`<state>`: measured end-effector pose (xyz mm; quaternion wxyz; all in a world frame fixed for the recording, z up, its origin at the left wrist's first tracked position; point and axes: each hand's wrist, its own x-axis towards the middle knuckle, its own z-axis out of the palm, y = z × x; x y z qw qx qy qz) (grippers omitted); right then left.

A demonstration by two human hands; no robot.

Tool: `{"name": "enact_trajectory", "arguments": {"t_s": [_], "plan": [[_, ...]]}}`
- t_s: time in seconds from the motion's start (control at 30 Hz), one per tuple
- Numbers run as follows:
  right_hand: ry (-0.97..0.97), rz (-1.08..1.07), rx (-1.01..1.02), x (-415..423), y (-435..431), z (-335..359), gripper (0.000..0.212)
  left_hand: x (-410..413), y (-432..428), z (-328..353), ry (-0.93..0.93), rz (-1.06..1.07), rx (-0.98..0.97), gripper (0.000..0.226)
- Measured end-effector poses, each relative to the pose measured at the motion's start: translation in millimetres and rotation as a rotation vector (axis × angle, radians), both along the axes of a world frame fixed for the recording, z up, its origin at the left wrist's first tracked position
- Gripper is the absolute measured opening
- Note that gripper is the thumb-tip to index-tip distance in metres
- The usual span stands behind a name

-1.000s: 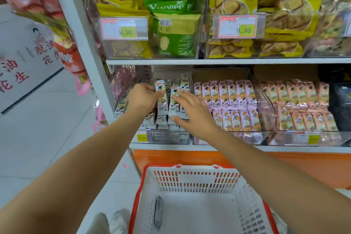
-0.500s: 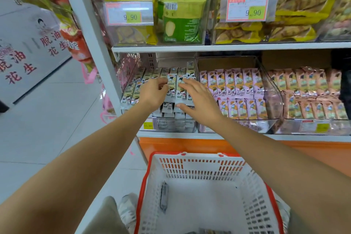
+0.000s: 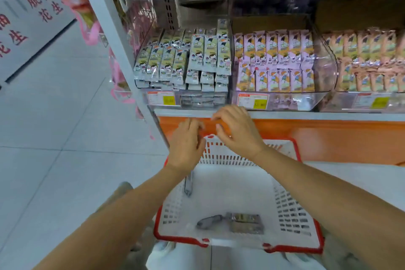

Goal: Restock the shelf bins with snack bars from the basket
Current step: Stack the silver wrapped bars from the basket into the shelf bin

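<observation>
A white basket with a red rim (image 3: 293,201) stands below the shelf. On its floor lie a flat silver snack bar (image 3: 245,222), a small grey wrapper (image 3: 208,221) and a dark bar against the left wall (image 3: 188,184). My left hand (image 3: 186,144) and my right hand (image 3: 236,129) hover over the basket's far rim, fingers loosely curled, holding nothing. Above them a clear shelf bin (image 3: 197,101) is packed with grey-white snack bars (image 3: 184,59).
A bin of pink snack bars (image 3: 276,61) and a bin of peach ones (image 3: 368,59) sit to the right. An orange panel (image 3: 328,136) runs under the shelf. The white shelf post (image 3: 105,17) stands left, with tiled floor (image 3: 54,138) beyond.
Both hands have come down out of the grey-white bar bin to the basket's far rim. The view has tilted down, showing more of the basket's floor.
</observation>
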<state>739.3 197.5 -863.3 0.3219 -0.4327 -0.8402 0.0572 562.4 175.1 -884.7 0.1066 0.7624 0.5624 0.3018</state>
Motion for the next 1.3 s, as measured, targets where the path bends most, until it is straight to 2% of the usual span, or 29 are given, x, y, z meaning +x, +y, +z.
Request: {"name": "enact_trajectory", "arguments": {"t_s": [0.07, 0.17, 0.3, 0.37, 0.47, 0.6, 0.73, 0.83, 1.0, 1.07, 1.2, 1.3], "plan": [[-0.061, -0.036, -0.198, 10.3, -12.3, -39.4, 0.021, 2.1, -8.8, -42.0, 0.154, -0.097, -0.344, 0.021], [-0.275, -0.1, -0.609, 30.5, -36.4, -95.8, 0.028, 9.7, -26.5, -99.2, 0.402, -0.233, -0.796, 0.028], [-0.478, -0.1, -1.141, 56.4, -67.5, -162.4, 0.04, 23.4, -53.5, -158.0, 0.423, -0.238, -1.043, 0.031], [-0.496, -0.109, -1.299, 65.5, -77.3, -191.9, 0.042, 29.0, -61.9, -184.2, 0.459, -0.271, -1.143, 0.035], [-0.504, -0.139, -1.431, 73.6, -86.1, -230.2, 0.048, 33.7, -65.9, -215.0, 0.524, -0.307, -1.226, 0.044], [-0.496, -0.15, -1.51, 76.3, -95.3, -269.1, 0.054, 35.3, -70.0, -245.9, 0.553, -0.269, -1.268, 0.046], [-0.612, -0.11, -1.462, 76.1, -109.6, -293.6, 0.05, 31.2, -81.0, -268.9, 0.597, -0.27, -1.289, 0.048], [-0.664, -0.123, -1.386, 77.0, -115.5, -303.3, 0.046, 31.7, -83.6, -280.5, 0.616, -0.247, -1.244, 0.046], [-0.639, -0.159, -1.322, 79.6, -114.2, -310.0, 0.036, 32.2, -80.5, -290.3, 0.707, -0.279, -1.138, 0.032], [-0.595, -0.195, -1.323, 82.1, -113.9, -311.9, 0.032, 31.3, -74.9, -291.7, 0.575, -0.233, -1.156, 0.03], [-0.46, -0.256, -1.323, 87.8, -100.0, -309.8, 0.03, 27.8, -53.4, -288.6, 0.194, -0.013, -1.242, 0.019], [-0.303, -0.362, -1.216, 91.1, -83.1, -306.8, 0.027, 28.3, -41.5, -289.1, -0.033, 0.146, -1.267, 0.028]]}}
